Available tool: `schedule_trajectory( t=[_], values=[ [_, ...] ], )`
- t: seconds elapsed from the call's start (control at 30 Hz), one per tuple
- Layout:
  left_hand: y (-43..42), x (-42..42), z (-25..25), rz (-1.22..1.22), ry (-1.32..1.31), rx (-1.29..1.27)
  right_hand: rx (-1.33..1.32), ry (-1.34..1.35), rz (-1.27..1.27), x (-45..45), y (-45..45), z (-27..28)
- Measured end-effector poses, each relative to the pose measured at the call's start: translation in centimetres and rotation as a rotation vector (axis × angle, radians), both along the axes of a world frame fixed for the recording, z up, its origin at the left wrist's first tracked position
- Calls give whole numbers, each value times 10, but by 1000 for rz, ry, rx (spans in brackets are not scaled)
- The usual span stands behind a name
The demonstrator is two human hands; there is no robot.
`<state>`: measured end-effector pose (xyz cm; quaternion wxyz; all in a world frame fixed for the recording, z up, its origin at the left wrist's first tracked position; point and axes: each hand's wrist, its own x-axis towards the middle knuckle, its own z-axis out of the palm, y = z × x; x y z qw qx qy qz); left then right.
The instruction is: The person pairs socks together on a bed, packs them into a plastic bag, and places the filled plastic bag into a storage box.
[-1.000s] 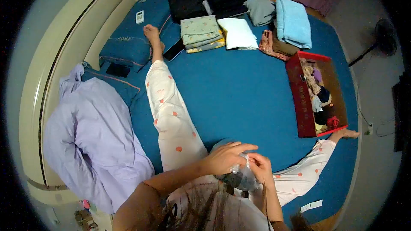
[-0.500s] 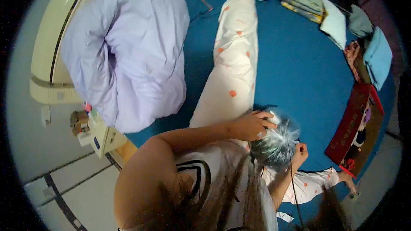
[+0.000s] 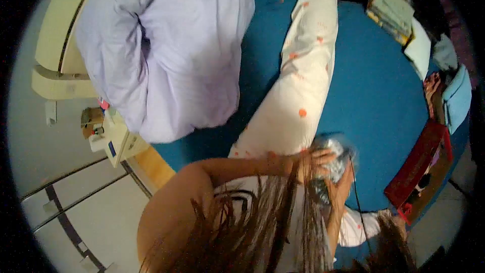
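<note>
A clear, crinkled plastic bag [image 3: 333, 164] with something dark inside lies between my legs on the blue sheet. My left hand [image 3: 317, 164] rests on its left part with the fingers spread over the plastic. On the bag's right side is my right hand [image 3: 343, 184], its fingers raised along the plastic; strands of hair and blur hide part of both hands. A thin black cord hangs down past my right hand.
A lilac quilt [image 3: 187, 55] is heaped at the left by the headboard. Folded green cloth [image 3: 391, 5], a white cloth [image 3: 419, 48] and a light blue towel [image 3: 457, 98] line the right. A red box [image 3: 417, 164] holds small garments. A bedside cabinet [image 3: 121, 144] stands at lower left.
The view has swung toward the headboard side, so the quilt looks larger and the box sits farther right. My right hand has gone from the bag's gathered top to its side; my left lies flatter.
</note>
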<state>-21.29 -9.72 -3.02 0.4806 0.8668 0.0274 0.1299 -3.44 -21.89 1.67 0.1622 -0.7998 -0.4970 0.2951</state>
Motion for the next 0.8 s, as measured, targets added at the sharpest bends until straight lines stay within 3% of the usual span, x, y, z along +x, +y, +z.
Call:
schedule_trajectory(
  t=[0.13,0.17,0.2,0.37,0.47,0.53,0.73,0.8],
  values=[
    [1,6,-16,-19,-21,18,57,-65,14,3,2,-16],
    [0,9,-12,-48,98,37,73,-83,21,5,-1,-22],
    [-2,10,-16,-5,26,142,92,-102,28,5,-1,-25],
    [9,15,14,-130,265,123,163,-110,-53,-1,-9,-26],
    [-1,27,-19,-139,262,236,179,-185,-74,-2,-15,-33],
    [1,27,-9,-152,309,330,148,-172,-143,-11,-11,-19],
    [5,21,-6,-209,219,150,374,-242,-173,-12,-34,-40],
    [5,10,20,-219,256,80,458,-210,-225,-8,-43,-50]
  ],
)
